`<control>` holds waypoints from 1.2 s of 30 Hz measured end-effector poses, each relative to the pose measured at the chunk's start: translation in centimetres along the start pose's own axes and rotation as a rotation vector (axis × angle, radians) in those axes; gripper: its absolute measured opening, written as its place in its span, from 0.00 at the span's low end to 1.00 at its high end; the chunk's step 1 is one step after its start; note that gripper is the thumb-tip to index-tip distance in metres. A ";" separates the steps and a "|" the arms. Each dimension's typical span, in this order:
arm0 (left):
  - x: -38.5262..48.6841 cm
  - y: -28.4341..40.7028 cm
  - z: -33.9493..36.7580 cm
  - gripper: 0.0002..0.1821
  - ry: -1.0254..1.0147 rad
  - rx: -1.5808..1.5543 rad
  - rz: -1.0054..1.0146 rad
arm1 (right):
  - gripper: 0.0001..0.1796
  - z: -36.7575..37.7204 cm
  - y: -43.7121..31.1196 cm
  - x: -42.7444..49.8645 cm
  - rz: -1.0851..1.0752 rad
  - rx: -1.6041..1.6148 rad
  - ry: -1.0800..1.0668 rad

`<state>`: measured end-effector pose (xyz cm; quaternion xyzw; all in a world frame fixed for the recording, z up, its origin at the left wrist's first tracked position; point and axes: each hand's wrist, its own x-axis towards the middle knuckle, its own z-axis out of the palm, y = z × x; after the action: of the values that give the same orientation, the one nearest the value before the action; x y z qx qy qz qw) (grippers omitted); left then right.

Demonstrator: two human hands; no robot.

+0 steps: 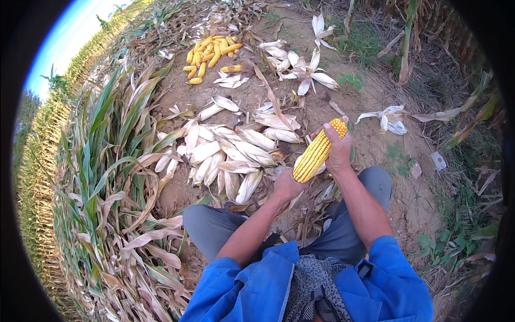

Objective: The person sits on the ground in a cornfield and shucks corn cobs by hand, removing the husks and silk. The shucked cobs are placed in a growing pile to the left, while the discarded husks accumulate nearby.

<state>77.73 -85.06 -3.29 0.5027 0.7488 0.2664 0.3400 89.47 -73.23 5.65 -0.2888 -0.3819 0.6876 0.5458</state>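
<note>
A bare yellow ear of corn [316,155] is held aslant in front of me, its tip up and to the right. My right hand [338,147] grips it near the tip, with the thumb lying over the kernels. Around the lower end my left hand [287,186] is closed, and pale husk shows beside the ear there. Just to the left on the soil lies a pile of ears still in dry husks [237,151]. Farther ahead is a heap of husked yellow ears [209,52].
Cut corn stalks with leaves [116,173] are heaped along the left. Empty husks [310,72] lie ahead, and another husk [389,118] is at the right. Weeds [458,233] and standing stalks [408,44] border the right side. My bent knees [213,225] frame the ground below.
</note>
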 end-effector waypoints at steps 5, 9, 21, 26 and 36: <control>-1.4 0.1 0.5 0.21 0.037 -0.015 0.049 | 0.14 -0.6 0.1 0.7 0.103 -0.043 -0.070; -1.7 -0.1 -0.4 0.20 -0.055 0.193 0.160 | 0.14 -1.6 -0.8 2.0 0.236 -0.023 -0.036; -4.3 -4.2 -19.1 0.10 -0.030 1.048 0.458 | 0.16 -6.1 -1.7 4.6 0.268 0.097 0.118; -14.3 -19.5 -35.9 0.41 -0.646 1.312 -0.815 | 0.18 -5.0 -2.8 2.4 0.249 -0.037 0.042; -6.1 -4.5 -14.9 0.42 -0.025 -0.439 0.064 | 0.23 -0.4 2.2 0.9 0.511 0.047 -0.025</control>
<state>65.20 -93.20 4.16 0.4434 0.6520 0.4276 0.4420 88.39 -72.51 3.56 -0.3545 -0.2873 0.8154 0.3563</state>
